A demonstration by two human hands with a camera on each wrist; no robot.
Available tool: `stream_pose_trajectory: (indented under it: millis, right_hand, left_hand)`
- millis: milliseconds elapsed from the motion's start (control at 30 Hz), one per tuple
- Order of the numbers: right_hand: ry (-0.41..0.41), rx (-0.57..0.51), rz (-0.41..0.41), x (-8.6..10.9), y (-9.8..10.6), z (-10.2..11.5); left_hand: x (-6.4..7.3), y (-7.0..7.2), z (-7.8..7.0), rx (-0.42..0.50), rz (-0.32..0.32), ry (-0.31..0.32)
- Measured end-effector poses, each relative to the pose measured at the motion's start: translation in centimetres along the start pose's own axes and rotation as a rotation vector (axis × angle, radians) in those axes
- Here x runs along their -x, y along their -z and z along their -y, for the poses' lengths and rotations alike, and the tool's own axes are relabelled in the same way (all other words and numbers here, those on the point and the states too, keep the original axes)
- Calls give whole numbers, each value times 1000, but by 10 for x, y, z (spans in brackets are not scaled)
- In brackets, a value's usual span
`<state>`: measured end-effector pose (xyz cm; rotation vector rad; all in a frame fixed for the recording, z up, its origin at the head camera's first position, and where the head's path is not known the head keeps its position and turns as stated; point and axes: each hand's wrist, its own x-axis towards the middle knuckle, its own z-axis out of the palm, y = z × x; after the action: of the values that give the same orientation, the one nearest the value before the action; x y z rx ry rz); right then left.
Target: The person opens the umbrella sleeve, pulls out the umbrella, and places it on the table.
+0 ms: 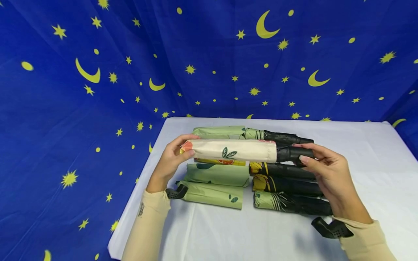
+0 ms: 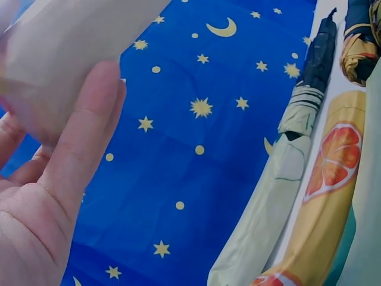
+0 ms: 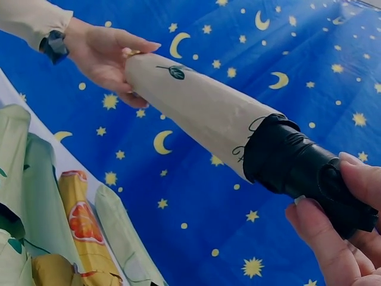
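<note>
A folded black umbrella [image 1: 289,154] in a cream sleeve [image 1: 251,150] with leaf and citrus prints is held level above the table. My left hand [image 1: 169,159] grips the closed-looking left end of the sleeve, thumb in front. At the other end, my right hand [image 1: 333,177] pinches the black end of the umbrella between thumb and fingers. Only this black part sticks out of the sleeve; the rest is hidden inside. In the right wrist view the sleeve's rim [image 3: 253,146] sits around the black fabric.
Below lie green sleeves [image 1: 217,175] and a yellow citrus-print sleeve [image 2: 333,173] on the left. Folded umbrellas [image 1: 290,204] with black ends lie to the right, one yellow-patterned umbrella [image 1: 287,185] among them. A white cloth [image 1: 261,239] covers the table; a blue star-print curtain [image 1: 212,54] hangs behind.
</note>
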<state>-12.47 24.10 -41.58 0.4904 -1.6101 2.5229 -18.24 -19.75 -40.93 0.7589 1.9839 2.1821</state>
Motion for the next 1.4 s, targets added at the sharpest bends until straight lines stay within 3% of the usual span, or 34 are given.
stream_pose_trajectory:
  millis: [267, 467, 1400]
  right_hand:
    - [-1, -11, -12, 1, 7, 5]
    - [9, -18, -14, 0, 9, 7]
    - [39, -57, -37, 3, 17, 9]
  left_hand:
    - [5, 12, -4, 40, -54, -8]
    - [9, 20, -6, 59, -56, -24]
    - [14, 30, -3, 76, -103, -66]
